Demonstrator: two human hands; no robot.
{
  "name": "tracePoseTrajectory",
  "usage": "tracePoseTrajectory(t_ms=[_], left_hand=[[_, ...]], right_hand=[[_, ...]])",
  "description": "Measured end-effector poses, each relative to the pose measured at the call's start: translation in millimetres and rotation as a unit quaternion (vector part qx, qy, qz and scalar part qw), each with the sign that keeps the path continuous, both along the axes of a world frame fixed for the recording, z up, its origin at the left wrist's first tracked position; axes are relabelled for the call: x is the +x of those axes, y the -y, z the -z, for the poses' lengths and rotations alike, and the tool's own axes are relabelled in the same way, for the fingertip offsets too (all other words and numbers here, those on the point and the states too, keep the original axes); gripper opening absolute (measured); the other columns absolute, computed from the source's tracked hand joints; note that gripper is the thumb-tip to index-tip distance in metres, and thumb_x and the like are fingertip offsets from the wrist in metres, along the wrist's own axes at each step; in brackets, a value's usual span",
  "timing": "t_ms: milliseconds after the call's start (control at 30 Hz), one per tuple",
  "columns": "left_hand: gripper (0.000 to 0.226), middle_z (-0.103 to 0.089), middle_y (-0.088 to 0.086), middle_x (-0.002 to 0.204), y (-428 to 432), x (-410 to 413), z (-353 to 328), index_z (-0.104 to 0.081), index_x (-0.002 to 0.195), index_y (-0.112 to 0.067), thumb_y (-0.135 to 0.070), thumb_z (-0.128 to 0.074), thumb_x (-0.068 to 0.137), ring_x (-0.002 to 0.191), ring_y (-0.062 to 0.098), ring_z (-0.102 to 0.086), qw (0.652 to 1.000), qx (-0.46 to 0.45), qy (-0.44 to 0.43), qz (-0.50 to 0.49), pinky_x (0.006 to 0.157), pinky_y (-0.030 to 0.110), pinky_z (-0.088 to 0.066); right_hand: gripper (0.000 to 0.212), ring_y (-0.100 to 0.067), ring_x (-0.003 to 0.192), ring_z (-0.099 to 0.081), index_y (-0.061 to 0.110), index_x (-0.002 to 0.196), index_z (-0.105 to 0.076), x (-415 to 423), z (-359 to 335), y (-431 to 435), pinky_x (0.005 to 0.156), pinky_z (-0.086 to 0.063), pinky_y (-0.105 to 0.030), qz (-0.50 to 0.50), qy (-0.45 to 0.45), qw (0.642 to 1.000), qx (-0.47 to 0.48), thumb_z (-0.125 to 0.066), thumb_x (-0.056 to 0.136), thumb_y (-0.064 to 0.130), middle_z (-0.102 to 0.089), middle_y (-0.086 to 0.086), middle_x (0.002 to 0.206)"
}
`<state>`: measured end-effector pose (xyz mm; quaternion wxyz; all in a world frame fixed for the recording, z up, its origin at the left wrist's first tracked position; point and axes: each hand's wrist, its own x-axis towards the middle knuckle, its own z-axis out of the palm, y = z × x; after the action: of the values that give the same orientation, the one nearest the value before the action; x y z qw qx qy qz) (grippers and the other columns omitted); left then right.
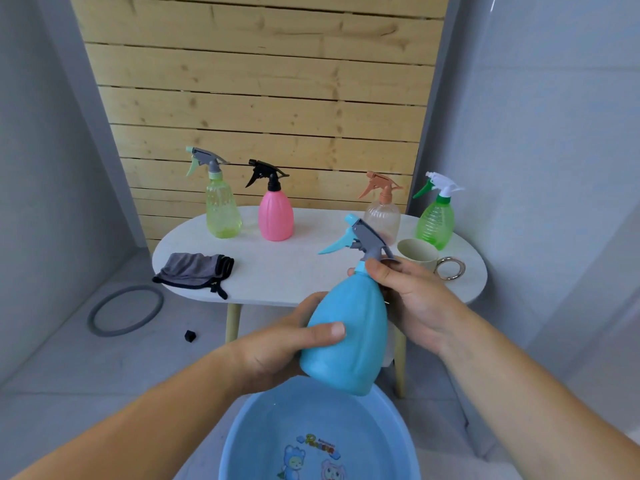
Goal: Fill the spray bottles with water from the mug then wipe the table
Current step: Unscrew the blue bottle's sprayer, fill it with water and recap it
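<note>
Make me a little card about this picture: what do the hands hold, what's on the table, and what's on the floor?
Held: blue bottle, tilted, spray top on
Left hand: grips the bottle's body
Right hand: grips its neck
Below it: blue basin
Table: yellow bottle, pink bottle, clear bottle, green bottle, mug, grey cloth
Floor: grey ring, small black thing

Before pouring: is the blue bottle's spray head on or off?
On. The spray head sits on the blue bottle, the right hand gripping its neck.
</note>
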<state>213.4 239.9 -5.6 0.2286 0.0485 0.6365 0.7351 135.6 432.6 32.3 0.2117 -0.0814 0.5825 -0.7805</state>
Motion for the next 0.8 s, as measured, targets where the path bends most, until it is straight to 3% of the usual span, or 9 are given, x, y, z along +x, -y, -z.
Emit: tracePoseTrajectory(t_ms=[133,233,300,400,467,533,633,733,800], left_hand=[[0.092,-0.067,0.013,0.13,-4.0,-5.5,4.1,-0.048,0.142,-0.017,-0.039,-0.084,0.061,0.109,0.031,-0.07,0.996,0.035,0.027,-0.08,0.09,0.047,-0.058],[0.076,-0.066,0.021,0.128,-0.1,-11.0,6.8,-0.063,0.137,-0.013,-0.041,-0.073,0.067,0.11,0.04,-0.064,0.986,0.106,0.078,-0.103,0.109,0.067,-0.043],[0.069,-0.066,0.024,0.126,-0.3,-11.6,6.7,-0.068,0.131,-0.011,-0.043,-0.073,0.07,0.108,0.042,-0.063,0.982,0.13,0.095,-0.094,0.111,0.075,-0.033],[0.091,-0.069,0.018,0.13,-4.2,-11.7,2.0,-0.067,0.135,-0.018,-0.064,-0.087,0.059,0.11,0.037,-0.069,0.992,0.086,0.067,-0.069,0.1,0.062,-0.052],[0.11,-0.068,0.015,0.132,-4.9,-14.2,3.4,-0.056,0.14,-0.019,-0.06,-0.097,0.046,0.11,0.033,-0.071,0.995,0.033,0.047,-0.081,0.088,0.052,-0.059],[0.091,-0.071,0.014,0.126,-6.2,-14.4,4.2,-0.057,0.137,-0.018,-0.05,-0.09,0.059,0.104,0.032,-0.073,0.993,0.038,0.05,-0.1,0.082,0.049,-0.059],[0.056,-0.075,0.016,0.112,-8.5,-12.6,1.4,-0.069,0.124,-0.013,-0.044,-0.062,0.079,0.092,0.033,-0.074,0.987,0.075,0.097,-0.108,0.085,0.053,-0.057],[0.061,-0.073,0.017,0.116,-9.2,-11.0,1.1,-0.074,0.123,-0.015,-0.061,-0.064,0.084,0.098,0.033,-0.073,0.987,0.082,0.094,-0.1,0.085,0.055,-0.058],[0.082,-0.071,0.015,0.127,-8.6,-11.5,2.9,-0.069,0.131,-0.022,-0.068,-0.083,0.065,0.109,0.033,-0.072,0.993,0.065,0.075,-0.069,0.085,0.054,-0.06]], right_hand=[[0.046,-0.02,0.089,-0.068,0.004,0.111,-0.066,-3.2,-0.4,2.3,0.091,-0.052,-0.039,0.013,0.006,1.0,-0.01,-0.074,0.071,0.025,-0.073,-0.012,0.103],[0.049,-0.019,0.09,-0.067,0.002,0.12,-0.063,-6.5,-1.6,0.8,0.078,-0.054,-0.029,0.01,0.019,0.999,-0.027,-0.071,0.076,0.023,-0.07,-0.011,0.106],[0.048,-0.021,0.09,-0.066,0.004,0.119,-0.063,-8.1,-0.1,1.1,0.077,-0.054,-0.029,0.01,0.027,0.999,-0.033,-0.071,0.077,0.024,-0.07,-0.011,0.104],[0.039,-0.023,0.088,-0.065,0.008,0.111,-0.065,-10.4,2.2,1.8,0.081,-0.051,-0.035,0.02,0.036,0.999,-0.035,-0.073,0.076,0.025,-0.072,-0.009,0.097],[0.038,-0.021,0.085,-0.066,0.009,0.108,-0.066,-11.6,2.5,2.0,0.081,-0.052,-0.036,0.028,0.035,0.998,-0.032,-0.074,0.075,0.024,-0.072,-0.008,0.095],[0.041,-0.02,0.085,-0.068,0.009,0.11,-0.066,-12.1,2.5,1.4,0.081,-0.053,-0.035,0.032,0.032,0.999,-0.03,-0.074,0.073,0.024,-0.073,-0.008,0.097],[0.047,-0.018,0.085,-0.068,0.006,0.115,-0.065,-13.0,3.6,0.0,0.078,-0.053,-0.031,0.028,0.031,0.999,-0.029,-0.074,0.073,0.024,-0.072,-0.009,0.101],[0.045,-0.017,0.084,-0.069,0.005,0.119,-0.064,-14.0,4.8,-0.4,0.078,-0.054,-0.031,0.027,0.037,0.998,-0.04,-0.072,0.078,0.023,-0.073,-0.009,0.1],[0.043,-0.017,0.084,-0.069,0.006,0.118,-0.064,-14.8,5.0,0.3,0.082,-0.055,-0.034,0.029,0.034,0.998,-0.041,-0.071,0.08,0.023,-0.073,-0.008,0.099]])
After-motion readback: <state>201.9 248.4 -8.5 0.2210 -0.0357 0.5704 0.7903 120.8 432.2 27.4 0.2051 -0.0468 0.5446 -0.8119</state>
